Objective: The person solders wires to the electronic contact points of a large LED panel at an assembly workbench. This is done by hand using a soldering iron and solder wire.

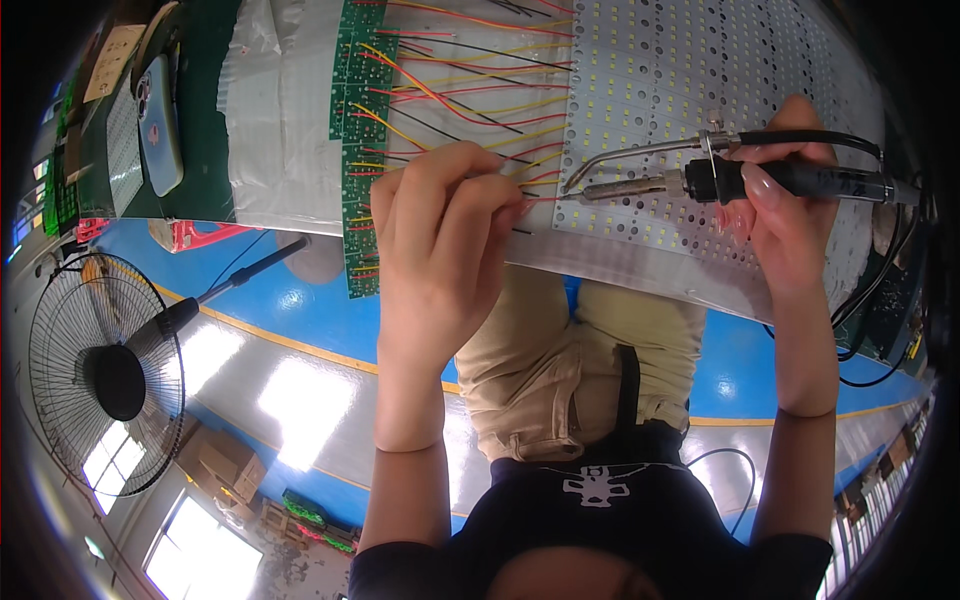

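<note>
My left hand [440,240] pinches a thin red wire [541,199] near the edge of a white LED panel [690,110]. In my right hand [795,225] is a soldering iron [640,187] with a bent metal feed tube [630,152] clamped alongside. Its tip points left and meets the panel's edge at the wire's end; whether they touch is too small to tell. Red, yellow and black wires [480,69] run between the panel and a strip of green circuit boards [362,175]. My left fingers partly cover some wires and the strip's side.
A phone [160,125] lies at the table's far left, beside a pale sheet [285,120]. Black cables [888,270] trail from the iron at the right. A standing fan [120,380] is at the left, and cardboard boxes [222,465] sit on the floor.
</note>
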A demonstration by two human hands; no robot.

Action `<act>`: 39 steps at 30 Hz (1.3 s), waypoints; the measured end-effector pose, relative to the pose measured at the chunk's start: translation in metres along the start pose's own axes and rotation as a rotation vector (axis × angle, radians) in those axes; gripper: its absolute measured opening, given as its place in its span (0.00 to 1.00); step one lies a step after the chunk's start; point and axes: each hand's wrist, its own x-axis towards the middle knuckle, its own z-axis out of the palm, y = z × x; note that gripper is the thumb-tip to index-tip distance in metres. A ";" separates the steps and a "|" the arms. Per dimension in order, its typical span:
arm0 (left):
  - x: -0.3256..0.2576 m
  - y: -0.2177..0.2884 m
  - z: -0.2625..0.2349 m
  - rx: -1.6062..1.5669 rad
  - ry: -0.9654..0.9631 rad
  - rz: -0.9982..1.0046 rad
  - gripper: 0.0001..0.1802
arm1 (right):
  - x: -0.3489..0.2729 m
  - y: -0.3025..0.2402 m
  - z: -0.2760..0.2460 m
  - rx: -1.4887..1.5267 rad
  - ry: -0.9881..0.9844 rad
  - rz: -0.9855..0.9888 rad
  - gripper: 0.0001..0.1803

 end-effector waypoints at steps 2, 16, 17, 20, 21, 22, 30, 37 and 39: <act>0.000 0.000 0.000 -0.003 -0.001 0.003 0.13 | 0.001 0.000 0.001 0.013 0.003 -0.021 0.05; 0.000 0.000 0.000 0.008 0.015 0.013 0.13 | -0.001 0.000 0.001 -0.033 0.008 0.009 0.04; -0.001 -0.001 0.000 0.009 0.015 0.011 0.13 | -0.001 0.000 0.000 -0.059 0.009 0.022 0.04; 0.000 -0.001 0.001 0.004 0.024 0.023 0.13 | 0.001 0.000 0.002 -0.059 0.000 -0.011 0.04; 0.000 -0.001 0.001 0.004 0.020 0.015 0.13 | 0.001 0.000 0.002 -0.059 0.000 -0.011 0.04; 0.000 0.000 0.000 0.004 0.015 0.006 0.13 | 0.000 -0.001 0.002 -0.072 0.005 -0.001 0.04; 0.002 0.000 0.000 -0.032 -0.018 0.039 0.11 | 0.000 -0.001 0.002 -0.073 0.013 0.019 0.05; 0.002 0.000 -0.002 -0.031 -0.018 0.031 0.10 | 0.001 -0.001 -0.001 0.056 0.050 0.052 0.07; 0.002 0.000 -0.002 -0.028 -0.018 0.032 0.10 | 0.002 -0.002 -0.002 0.063 0.044 0.047 0.07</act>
